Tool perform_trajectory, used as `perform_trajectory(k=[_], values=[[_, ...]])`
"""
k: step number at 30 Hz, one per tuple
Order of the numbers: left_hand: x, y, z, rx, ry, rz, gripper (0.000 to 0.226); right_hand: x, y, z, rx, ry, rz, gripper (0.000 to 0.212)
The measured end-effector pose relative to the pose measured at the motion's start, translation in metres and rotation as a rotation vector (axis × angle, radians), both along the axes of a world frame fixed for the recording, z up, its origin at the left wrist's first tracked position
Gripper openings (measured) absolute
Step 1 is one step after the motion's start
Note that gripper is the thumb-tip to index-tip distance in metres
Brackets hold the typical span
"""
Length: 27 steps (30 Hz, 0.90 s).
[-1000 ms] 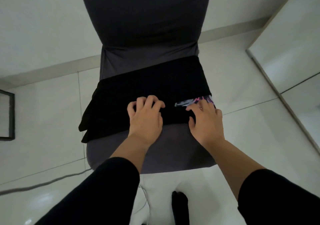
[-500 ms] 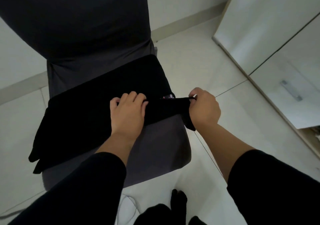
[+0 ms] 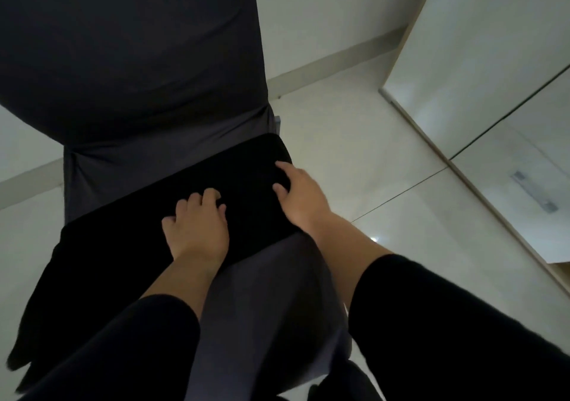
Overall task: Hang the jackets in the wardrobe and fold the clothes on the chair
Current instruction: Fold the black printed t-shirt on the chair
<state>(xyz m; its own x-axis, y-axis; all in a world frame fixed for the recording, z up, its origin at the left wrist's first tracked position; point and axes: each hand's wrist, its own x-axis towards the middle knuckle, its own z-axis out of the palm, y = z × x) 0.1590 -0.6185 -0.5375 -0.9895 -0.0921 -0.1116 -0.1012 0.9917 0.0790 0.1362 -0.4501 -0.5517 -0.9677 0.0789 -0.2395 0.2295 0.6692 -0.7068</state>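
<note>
A black garment (image 3: 240, 181) lies folded across the seat of a chair (image 3: 271, 295) in a dark grey cover, its left end drooping over the seat's left edge. My left hand (image 3: 197, 225) rests palm down on the middle of the garment, fingers slightly curled. My right hand (image 3: 300, 195) lies flat on the garment's right end, fingers spread. Neither hand grips the cloth. The chair's tall back (image 3: 129, 52) fills the upper left.
A white wardrobe (image 3: 481, 70) with closed doors stands at the right, its base running diagonally across the pale tiled floor (image 3: 401, 215). A wall with a skirting board is behind the chair. My dark-clad feet show at the bottom edge.
My right hand let go of the garment's right end, which it had folded over, and now lies flat on it. The pink patterned cloth is no longer visible. The view shifted closer.
</note>
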Motion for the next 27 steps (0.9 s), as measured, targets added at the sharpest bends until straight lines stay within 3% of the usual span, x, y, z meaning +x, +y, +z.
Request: perform_trajectory(k=[8, 11, 13, 15, 18, 20, 23, 27], values=[[-0.014, 0.003, -0.005, 0.041, -0.225, 0.030, 0.031, 0.003, -0.001, -0.012, 0.136, -0.131, 0.083, 0.050], [-0.021, -0.011, 0.002, 0.310, -0.278, 0.018, 0.026, 0.005, -0.009, -0.001, 0.313, -0.157, 0.067, 0.052], [-0.019, -0.025, 0.014, 0.604, -0.153, 0.097, 0.022, 0.011, -0.021, 0.008, 0.394, -0.079, 0.048, 0.055], [-0.012, -0.041, 0.023, 0.717, -0.003, 0.193, 0.024, 0.022, -0.037, 0.014, 0.405, 0.035, 0.048, 0.054], [0.007, -0.072, 0.024, 0.706, 0.124, 0.264, 0.024, 0.037, -0.067, 0.019, 0.379, 0.127, 0.124, 0.043], [0.020, -0.099, 0.018, 0.598, 0.174, 0.293, 0.019, 0.042, -0.088, 0.021, 0.375, 0.159, 0.187, 0.037], [0.042, -0.128, 0.010, 0.331, 0.074, 0.361, 0.026, 0.048, -0.118, 0.023, 0.364, 0.187, 0.227, 0.033], [0.063, -0.146, 0.006, 0.327, 0.078, 0.448, 0.035, 0.047, -0.141, 0.027, 0.347, 0.195, 0.260, 0.028]])
